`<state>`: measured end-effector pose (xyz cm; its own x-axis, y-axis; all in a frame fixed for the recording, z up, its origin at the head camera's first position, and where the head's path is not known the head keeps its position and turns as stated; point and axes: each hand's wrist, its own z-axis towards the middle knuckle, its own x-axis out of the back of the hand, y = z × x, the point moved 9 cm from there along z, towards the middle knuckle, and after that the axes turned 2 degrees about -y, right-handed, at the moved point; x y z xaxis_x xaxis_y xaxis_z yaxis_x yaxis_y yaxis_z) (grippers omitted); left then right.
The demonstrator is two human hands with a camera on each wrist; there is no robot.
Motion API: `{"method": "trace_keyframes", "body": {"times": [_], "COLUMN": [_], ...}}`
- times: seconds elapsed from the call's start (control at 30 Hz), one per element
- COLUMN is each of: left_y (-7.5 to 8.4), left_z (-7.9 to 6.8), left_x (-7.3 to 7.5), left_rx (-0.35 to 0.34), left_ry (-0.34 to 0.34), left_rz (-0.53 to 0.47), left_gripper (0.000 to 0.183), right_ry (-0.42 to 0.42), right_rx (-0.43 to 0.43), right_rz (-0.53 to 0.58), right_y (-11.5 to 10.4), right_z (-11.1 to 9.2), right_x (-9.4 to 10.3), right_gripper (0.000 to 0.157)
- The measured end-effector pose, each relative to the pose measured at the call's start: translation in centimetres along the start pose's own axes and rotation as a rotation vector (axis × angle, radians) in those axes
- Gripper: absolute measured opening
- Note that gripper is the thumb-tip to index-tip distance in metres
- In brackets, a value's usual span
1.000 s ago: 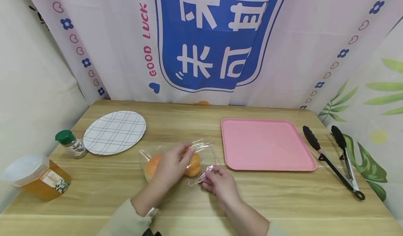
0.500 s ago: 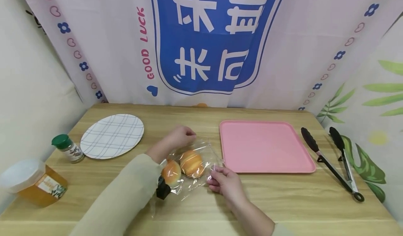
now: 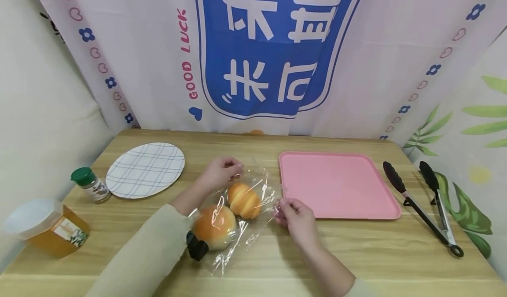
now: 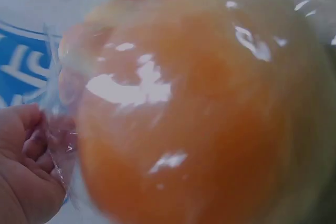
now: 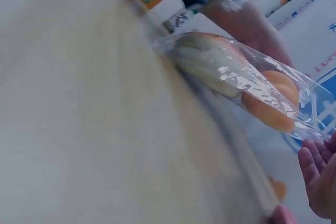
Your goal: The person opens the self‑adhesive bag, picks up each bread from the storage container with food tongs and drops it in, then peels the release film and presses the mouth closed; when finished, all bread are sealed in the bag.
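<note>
1. While the film of the clear plastic bag (image 3: 242, 227) is glossy and streaked with glare, two buns show through it over the middle of the desk (image 3: 336, 253): a round bun (image 3: 215, 228), orange-brown with a paler rim, and, farther from the front edge, a smaller, golden, ridged bun (image 3: 244, 200).
2. Seen side-on from the right wrist, the round bun shows its pale side; the left wrist view has its top close up, blurred.
3. The right hand (image 3: 299, 222) pinches the bag's right side; the left hand (image 3: 219, 173) grips its far-left corner.
4. By the front-left corner, a tub (image 3: 65, 232) with a translucent lid holds amber contents.
5. Tongs (image 3: 429, 221) lie along the right edge.
6. Farther along the left edge stands a green-capped shaker (image 3: 92, 186), contents unclear.
7. Toward the far edge lie a pink tray (image 3: 338, 187), right of the middle, and a checked plate (image 3: 145, 170), near the far-left corner.
</note>
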<state>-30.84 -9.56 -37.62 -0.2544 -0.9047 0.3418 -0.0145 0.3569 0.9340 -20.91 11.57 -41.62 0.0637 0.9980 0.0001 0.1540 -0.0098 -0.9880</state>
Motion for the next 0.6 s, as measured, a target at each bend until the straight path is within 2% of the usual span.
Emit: {"method": "trace_keyframes", "body": {"times": [0.07,0.17,0.27,0.37,0.43,0.5,0.6], "left_y": [0.7,2.2,4.2,6.1,7.0,7.4,7.1], "left_z": [-1.4,-4.6,-8.1,-10.7,-11.5,-11.7,-11.4], "left_x": [1.1,2.8,3.9,4.4,4.3,4.0,3.8], "left_rx": [-0.026,-0.101,-0.207,-0.303,-0.350,-0.382,-0.386], "left_ry": [0.063,0.171,0.239,0.259,0.253,0.243,0.247], "left_rz": [-0.124,-0.294,-0.378,-0.411,-0.401,-0.398,-0.398], "left_gripper": [0.028,0.019,0.008,0.017,0.018,0.018,0.019], "right_ry": [0.006,-0.017,-0.058,-0.087,-0.099,-0.103,-0.091], "right_rx": [0.035,0.110,0.246,0.437,0.523,0.569,0.534], "right_rz": [-0.005,-0.030,-0.063,-0.071,-0.078,-0.106,-0.150], "right_y": [-1.4,-4.3,-7.8,-11.1,-12.5,-13.1,-12.7], "right_z": [0.1,-0.5,-1.7,-2.9,-3.5,-3.6,-2.8], "right_x": [0.5,1.0,1.3,1.6,1.5,1.4,1.3], "right_gripper": [0.023,0.021,0.021,0.022,0.021,0.020,0.022]}}
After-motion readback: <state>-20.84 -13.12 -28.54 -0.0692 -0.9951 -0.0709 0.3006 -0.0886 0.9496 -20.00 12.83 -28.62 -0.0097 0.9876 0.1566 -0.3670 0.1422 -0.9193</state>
